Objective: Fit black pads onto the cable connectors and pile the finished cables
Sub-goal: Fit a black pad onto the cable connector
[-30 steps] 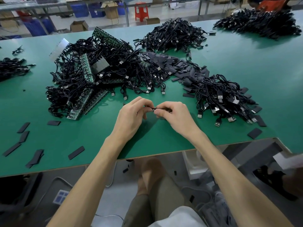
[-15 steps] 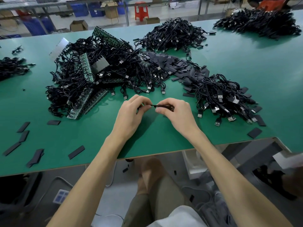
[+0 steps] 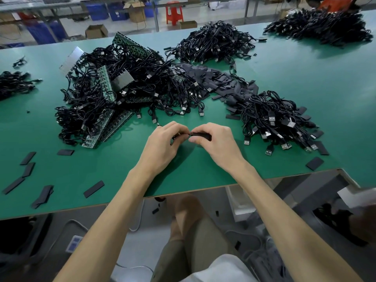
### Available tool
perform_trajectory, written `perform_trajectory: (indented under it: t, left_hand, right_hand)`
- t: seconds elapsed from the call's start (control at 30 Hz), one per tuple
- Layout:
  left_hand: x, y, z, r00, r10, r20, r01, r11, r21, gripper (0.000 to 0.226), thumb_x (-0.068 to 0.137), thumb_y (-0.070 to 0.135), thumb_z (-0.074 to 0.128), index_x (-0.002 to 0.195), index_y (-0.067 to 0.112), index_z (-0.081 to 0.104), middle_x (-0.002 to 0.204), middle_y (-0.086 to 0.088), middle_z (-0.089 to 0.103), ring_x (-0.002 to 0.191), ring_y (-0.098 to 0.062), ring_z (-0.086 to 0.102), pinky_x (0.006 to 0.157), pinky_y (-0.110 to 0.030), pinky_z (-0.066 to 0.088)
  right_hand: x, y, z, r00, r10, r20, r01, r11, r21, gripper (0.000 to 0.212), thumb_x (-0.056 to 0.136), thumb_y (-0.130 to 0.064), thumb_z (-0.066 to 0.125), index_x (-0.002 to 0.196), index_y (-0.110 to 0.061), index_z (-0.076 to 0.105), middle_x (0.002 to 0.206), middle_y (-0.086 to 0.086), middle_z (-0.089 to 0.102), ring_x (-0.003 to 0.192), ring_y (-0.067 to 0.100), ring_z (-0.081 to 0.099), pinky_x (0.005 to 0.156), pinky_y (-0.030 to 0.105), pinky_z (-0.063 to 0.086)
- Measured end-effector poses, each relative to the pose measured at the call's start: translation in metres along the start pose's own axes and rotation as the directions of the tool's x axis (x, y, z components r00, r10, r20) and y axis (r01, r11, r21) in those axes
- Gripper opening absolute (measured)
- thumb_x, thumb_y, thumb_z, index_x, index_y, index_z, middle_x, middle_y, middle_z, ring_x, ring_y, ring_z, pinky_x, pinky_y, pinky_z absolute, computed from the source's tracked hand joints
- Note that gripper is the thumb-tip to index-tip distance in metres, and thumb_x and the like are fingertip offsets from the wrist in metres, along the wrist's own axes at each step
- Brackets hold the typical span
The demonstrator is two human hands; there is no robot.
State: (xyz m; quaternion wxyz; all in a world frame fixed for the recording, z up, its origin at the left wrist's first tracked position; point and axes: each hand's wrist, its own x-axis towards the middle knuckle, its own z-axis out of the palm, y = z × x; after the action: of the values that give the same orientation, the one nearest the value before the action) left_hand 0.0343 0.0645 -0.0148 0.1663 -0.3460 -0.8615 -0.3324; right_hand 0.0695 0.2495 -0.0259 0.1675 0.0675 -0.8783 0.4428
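Observation:
My left hand (image 3: pixel 162 143) and my right hand (image 3: pixel 217 145) meet just above the green table (image 3: pixel 203 171), near its front edge. The right hand pinches a black pad (image 3: pixel 201 135) by thumb and fingers. The left hand's curled fingers hold the end of a thin black cable (image 3: pixel 175 137) against the pad; most of that cable is hidden under the hand. A big heap of black cables with circuit strips (image 3: pixel 114 98) lies behind and to the left. A smaller pile of cables (image 3: pixel 272 121) lies to the right, with loose black pads (image 3: pixel 219 82) behind it.
Scattered black pads (image 3: pixel 93 189) lie along the front left of the table, and one pad (image 3: pixel 314 163) sits at the front right. More cable heaps lie at the back (image 3: pixel 213 41), far right (image 3: pixel 321 27) and far left (image 3: pixel 14 84). The table edge (image 3: pixel 183 190) runs just below my wrists.
Half a second ago a short length of cable showed between my hands. My hands have closed together since, and the pad end now sits against my left fingers.

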Motion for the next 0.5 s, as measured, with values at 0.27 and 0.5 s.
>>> perform_trajectory:
  t: [0.27,0.5]
  left_hand:
    - [0.0012,0.0033,-0.0013,0.998,-0.055,-0.038,0.054,0.998,-0.032,0.003,0.097,0.014,0.066,0.099,0.012,0.067,0.091,0.01,0.06,0.078,-0.022,0.061,0.08,-0.052,0.051]
    - [0.0005,0.0045,-0.0015,0.998,-0.062,-0.017,0.062,0.998,-0.034,0.004,0.096,0.015,0.069,0.1,0.012,0.069,0.088,0.012,0.059,0.078,-0.023,0.062,0.079,-0.051,0.052]
  right_hand:
    - [0.0013,0.0017,0.0002,0.998,0.028,-0.058,-0.02,0.992,0.122,0.024,0.084,-0.025,0.084,0.106,-0.021,0.075,0.089,-0.013,0.072,0.075,-0.001,0.063,0.074,0.017,0.05]
    - [0.0008,0.0062,0.0012,0.993,0.033,-0.117,-0.016,0.989,0.146,0.014,0.083,-0.024,0.084,0.095,-0.027,0.078,0.072,-0.027,0.068,0.063,-0.001,0.059,0.063,0.009,0.042]
